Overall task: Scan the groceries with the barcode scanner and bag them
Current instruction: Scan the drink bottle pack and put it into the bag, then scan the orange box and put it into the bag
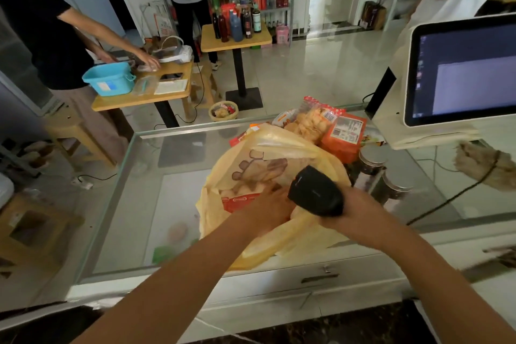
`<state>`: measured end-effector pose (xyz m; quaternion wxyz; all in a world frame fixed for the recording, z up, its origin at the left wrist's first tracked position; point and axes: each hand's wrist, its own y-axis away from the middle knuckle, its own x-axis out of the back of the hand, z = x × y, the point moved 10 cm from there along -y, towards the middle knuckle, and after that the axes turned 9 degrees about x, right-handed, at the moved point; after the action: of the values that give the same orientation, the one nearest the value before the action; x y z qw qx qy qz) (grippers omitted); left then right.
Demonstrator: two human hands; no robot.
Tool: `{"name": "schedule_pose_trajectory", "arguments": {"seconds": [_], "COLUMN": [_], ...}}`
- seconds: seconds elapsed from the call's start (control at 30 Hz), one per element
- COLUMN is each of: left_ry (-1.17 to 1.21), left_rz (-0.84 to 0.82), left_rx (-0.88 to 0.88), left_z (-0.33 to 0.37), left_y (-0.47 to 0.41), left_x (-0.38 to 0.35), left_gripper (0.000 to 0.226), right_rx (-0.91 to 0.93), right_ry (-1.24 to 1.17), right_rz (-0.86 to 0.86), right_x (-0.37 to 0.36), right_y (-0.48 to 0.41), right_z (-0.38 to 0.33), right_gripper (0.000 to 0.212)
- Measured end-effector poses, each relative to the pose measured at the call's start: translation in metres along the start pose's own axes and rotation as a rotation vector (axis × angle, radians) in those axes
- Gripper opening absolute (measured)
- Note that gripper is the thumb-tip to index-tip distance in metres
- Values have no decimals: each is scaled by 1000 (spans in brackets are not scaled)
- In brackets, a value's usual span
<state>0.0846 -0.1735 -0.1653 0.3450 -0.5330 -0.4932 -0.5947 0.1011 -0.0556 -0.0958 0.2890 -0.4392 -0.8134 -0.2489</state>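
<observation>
Right hand (360, 204) gripped black scanner (315, 190) over yellow bag (279, 145) on glass counter (167, 204), left hand (268, 209) blurred at its mouth, snack packets (343, 131) just beyond

The left grip (268, 209) blurs at its fingertips where they meet the yellow bag (279, 145), the scanner (315, 190) has its handle swallowed by the right grip (349, 204) — the red packet (237, 201) inside the bag shows only a strip with unreadable print — and the screen (460, 72) is cut off by the right edge.
</observation>
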Motion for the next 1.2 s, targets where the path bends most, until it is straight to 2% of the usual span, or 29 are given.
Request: {"name": "schedule_pose_trajectory", "arguments": {"seconds": [0.07,0.13,0.2,0.27,0.33,0.4,0.43,0.47,0.53,0.6,0.67,0.7,0.73,0.8,0.87,1.03,1.1,1.2], "left_ry": [-89,-18,101,270,467,515,475,413,309,407,884,1118,1247,1213,1095,644,661,732], "left_rz": [-87,-171,-161,30,370,686,729,683,455,277,156,127,111,121,210,483,558,525], "left_rx": [-118,-152,-150,-143,-26,74,114,153,226,270,362,419,473,518,535,501,409,238], "left_z": [16,14,9,1,-25,-51,-61,-70,-92,-115,-137,-147,-156,-168,-175,-145,-118,-70], "left_y": [1,1,2,8,22,45,48,43,26,15,15,17,20,26,28,31,28,6], "left_x": [-20,-37,-30,4,54,89,94,89,61,30,7,-5,-14,-23,-19,45,71,96], "left_gripper": [46,59,62,44,26,25,30,36,47,38,22,20,22,29,28,20,16,14], "right_rx": [-129,-218,-265,-262,-187,-85,-43,-12,0,-56,-175,-228,-264,-303,-314,-275,-242,-200], "right_ry": [27,11,-47,-102,-126,-197,-226,-236,-188,-154,-199,-222,-237,-262,-291,-380,-395,-488], "right_rz": [-39,2,79,182,278,275,225,155,2,-92,-94,-89,-79,-66,-46,76,122,268], "right_x": [-16,-21,-19,-7,10,19,18,14,-3,-23,-37,-42,-46,-48,-44,-10,6,33], "right_y": [3,10,18,24,25,20,17,12,1,-7,-9,-8,-6,-2,1,5,11,28], "right_z": [33,60,75,76,63,42,33,25,20,30,51,62,71,83,86,78,72,69], "right_gripper": [39,37,32,28,27,32,36,39,39,43,51,51,49,45,42,34,31,26]}}
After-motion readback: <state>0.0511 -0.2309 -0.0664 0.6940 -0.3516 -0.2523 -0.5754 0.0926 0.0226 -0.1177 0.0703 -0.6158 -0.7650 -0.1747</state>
